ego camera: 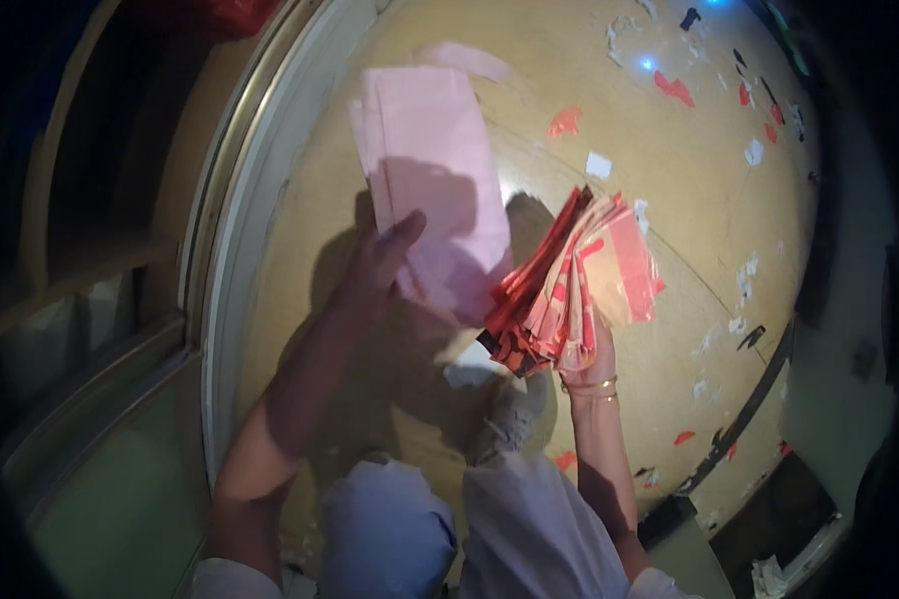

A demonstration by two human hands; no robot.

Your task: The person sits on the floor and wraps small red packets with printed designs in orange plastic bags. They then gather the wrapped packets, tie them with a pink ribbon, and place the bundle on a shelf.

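A flat, folded pink sheet bundle (434,135), perhaps cloth or thin plastic, is gripped along its left edge by my left hand (389,254), with the thumb on top. My right hand (603,348) holds a thick stack of red and pink plastic bags (569,292) from below and the right. The stack's edges fan out, and most of that hand's fingers are hidden behind it. The lower right corner of the pink bundle meets the stack's left side in the picture; whether they touch I cannot tell.
Red plastic scraps (674,90) and white scraps (598,165) litter the tan floor (644,412). A metal-edged frame (217,299) runs along the left, beside wooden shelving (67,299). A dark strip (749,412) crosses the right side. My knees (389,524) are at the bottom.
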